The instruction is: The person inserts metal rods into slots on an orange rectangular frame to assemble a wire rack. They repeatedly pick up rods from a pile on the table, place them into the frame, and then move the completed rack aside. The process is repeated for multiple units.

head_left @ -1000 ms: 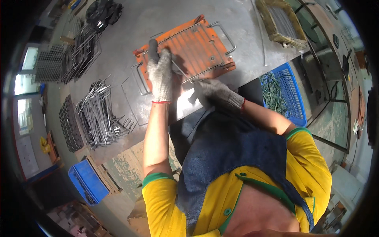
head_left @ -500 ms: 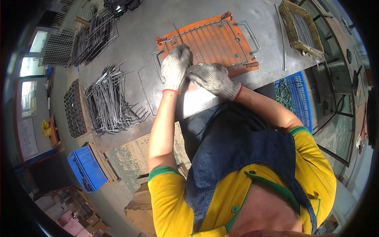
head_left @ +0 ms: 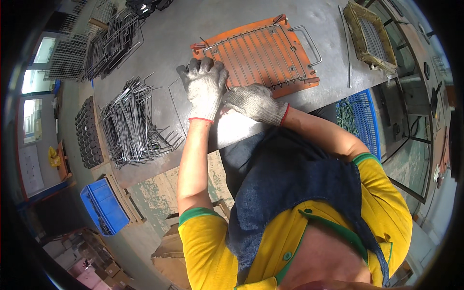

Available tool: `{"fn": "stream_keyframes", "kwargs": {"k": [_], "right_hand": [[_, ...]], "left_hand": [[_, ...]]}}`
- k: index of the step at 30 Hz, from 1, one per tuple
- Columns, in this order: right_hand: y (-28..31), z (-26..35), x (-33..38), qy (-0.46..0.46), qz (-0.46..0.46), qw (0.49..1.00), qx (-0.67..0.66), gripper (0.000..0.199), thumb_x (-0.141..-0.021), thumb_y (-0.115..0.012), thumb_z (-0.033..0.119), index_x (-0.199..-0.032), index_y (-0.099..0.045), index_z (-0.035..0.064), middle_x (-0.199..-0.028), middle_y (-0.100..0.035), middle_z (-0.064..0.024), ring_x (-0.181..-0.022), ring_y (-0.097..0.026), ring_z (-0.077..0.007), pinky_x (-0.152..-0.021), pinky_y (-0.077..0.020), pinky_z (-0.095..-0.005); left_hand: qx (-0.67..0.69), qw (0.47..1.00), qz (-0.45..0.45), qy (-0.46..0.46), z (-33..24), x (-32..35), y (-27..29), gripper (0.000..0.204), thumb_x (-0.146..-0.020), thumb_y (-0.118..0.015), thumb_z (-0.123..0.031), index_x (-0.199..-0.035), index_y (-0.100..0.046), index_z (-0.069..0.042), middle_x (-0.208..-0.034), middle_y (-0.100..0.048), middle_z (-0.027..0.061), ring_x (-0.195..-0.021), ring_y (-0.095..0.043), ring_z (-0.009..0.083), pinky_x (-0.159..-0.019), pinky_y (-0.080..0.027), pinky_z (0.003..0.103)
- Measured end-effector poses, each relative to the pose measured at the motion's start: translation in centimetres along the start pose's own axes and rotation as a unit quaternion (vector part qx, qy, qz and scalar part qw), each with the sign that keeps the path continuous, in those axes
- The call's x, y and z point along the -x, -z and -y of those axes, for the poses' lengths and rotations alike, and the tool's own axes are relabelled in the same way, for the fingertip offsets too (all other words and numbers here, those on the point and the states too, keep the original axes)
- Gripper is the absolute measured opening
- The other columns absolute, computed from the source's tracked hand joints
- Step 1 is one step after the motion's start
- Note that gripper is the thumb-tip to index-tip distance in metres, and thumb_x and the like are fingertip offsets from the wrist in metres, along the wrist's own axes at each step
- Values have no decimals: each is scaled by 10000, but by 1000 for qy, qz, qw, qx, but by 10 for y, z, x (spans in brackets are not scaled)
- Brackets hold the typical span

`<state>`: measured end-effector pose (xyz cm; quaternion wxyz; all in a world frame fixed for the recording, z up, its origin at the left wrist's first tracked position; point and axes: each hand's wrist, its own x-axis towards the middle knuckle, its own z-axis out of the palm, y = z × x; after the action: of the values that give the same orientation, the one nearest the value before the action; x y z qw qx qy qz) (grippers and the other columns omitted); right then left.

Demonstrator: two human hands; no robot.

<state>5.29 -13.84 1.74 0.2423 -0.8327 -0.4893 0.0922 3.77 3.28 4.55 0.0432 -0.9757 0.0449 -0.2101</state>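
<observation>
An orange jig board (head_left: 263, 60) lies on the grey metal table (head_left: 159, 29), with a wire rack (head_left: 270, 50) of parallel rods and end handles resting on it. My left hand (head_left: 205, 87), in a grey knit glove, presses on the near left corner of the rack, fingers curled over its edge wire. My right hand (head_left: 251, 102), also gloved, rests just beside it on the board's near edge, fingers closed against the wire frame. Whether the right hand grips the wire is hidden.
A heap of bent wire pieces (head_left: 130, 121) lies left of my hands, with more wire racks (head_left: 108, 41) behind it. A wooden-framed jig (head_left: 369, 34) stands far right. A blue crate (head_left: 360, 116) of parts sits below the table's right; another blue crate (head_left: 104, 205) lower left.
My right hand has moved left along the table to join the left hand at the rack's near corner. The view has shifted, bringing the board closer to centre.
</observation>
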Motion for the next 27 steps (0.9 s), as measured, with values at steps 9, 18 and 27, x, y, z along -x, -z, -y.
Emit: {"fn": "stream_keyframes", "kwargs": {"k": [9,18,27], "right_hand": [[10,16,-10,-8,-22,1000,-15,407,-893,-610,513,-1058,-634,141,-833,-709,-105,-777,-718,-297,-662,-559,-461],[7,-23,-24,145,13,980,-133,199,-968,-545,187,-1112,-624,74,-1087,-697,-136,-962,-695,-283,-822,-553,-421],[104,-112,13,7,-273,944,184,336,-894,-573,89,-1225,-581,37,-1223,-610,-149,-1080,-620,-357,-863,-542,-447]], "left_hand": [[40,997,57,26,7,12,-11,303,-877,-641,-344,-1123,-705,-180,-1146,-630,57,-1148,-543,280,-895,-420,475],[125,985,111,51,13,10,-7,345,-949,-563,-348,-1225,-680,-178,-1313,-599,103,-1278,-512,300,-979,-405,463],[175,980,27,-89,-62,-57,12,353,-960,-531,-322,-1193,-649,-85,-1165,-652,139,-1104,-592,356,-1009,-408,480]]}}
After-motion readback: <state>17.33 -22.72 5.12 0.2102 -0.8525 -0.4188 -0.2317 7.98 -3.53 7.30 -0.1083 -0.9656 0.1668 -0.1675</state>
